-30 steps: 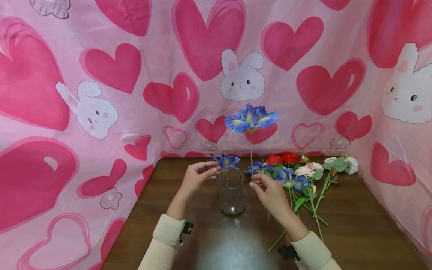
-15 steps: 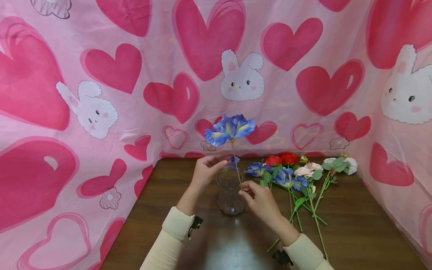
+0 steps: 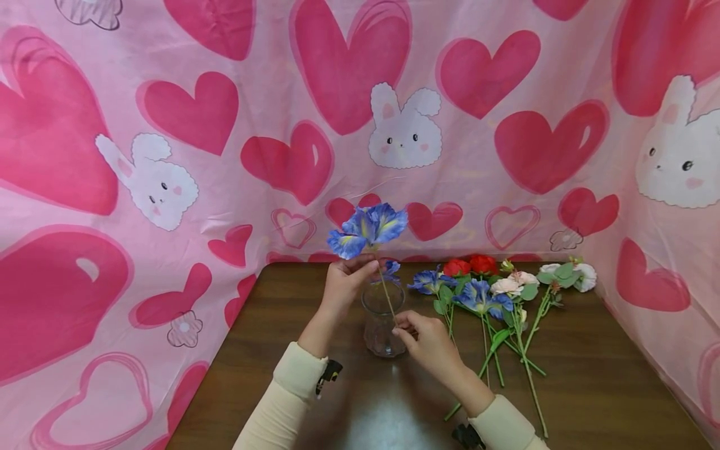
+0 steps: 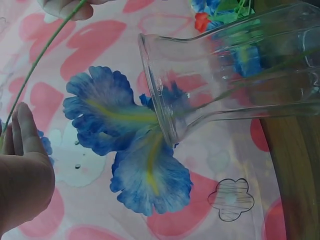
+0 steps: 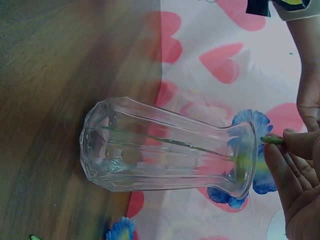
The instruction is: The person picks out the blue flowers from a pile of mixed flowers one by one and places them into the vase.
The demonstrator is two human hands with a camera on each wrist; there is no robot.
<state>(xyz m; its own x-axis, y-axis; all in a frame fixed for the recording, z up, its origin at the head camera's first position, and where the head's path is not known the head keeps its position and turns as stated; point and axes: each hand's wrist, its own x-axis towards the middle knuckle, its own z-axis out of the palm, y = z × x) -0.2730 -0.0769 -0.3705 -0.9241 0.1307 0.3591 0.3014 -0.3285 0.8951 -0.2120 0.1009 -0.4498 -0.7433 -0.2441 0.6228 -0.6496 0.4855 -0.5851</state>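
An artificial blue iris [image 3: 368,230] tilts leftward above a clear glass vase [image 3: 384,337] in the head view. My right hand [image 3: 427,347] pinches its thin stem near the lower end; the right wrist view shows the green stem end [image 5: 271,140] between thumb and finger, just outside the vase mouth. Right below the bloom, the thumb and fingers of my left hand [image 3: 343,290] meet at the stem. Another blue iris [image 4: 147,155] stands in the vase, its bloom resting over the rim and its stem [image 5: 170,142] visible through the glass.
Loose flowers lie right of the vase on the brown table [image 3: 596,375]: blue irises [image 3: 480,299], red flowers [image 3: 482,264], pale pink flowers [image 3: 509,285] and a white flower [image 3: 585,276]. A pink curtain [image 3: 337,169] with hearts and rabbits encloses the table.
My right hand has carried the iris leftward and lower, its bloom now tilting left. My left hand has moved slightly right, and its fingers have come to the stem.
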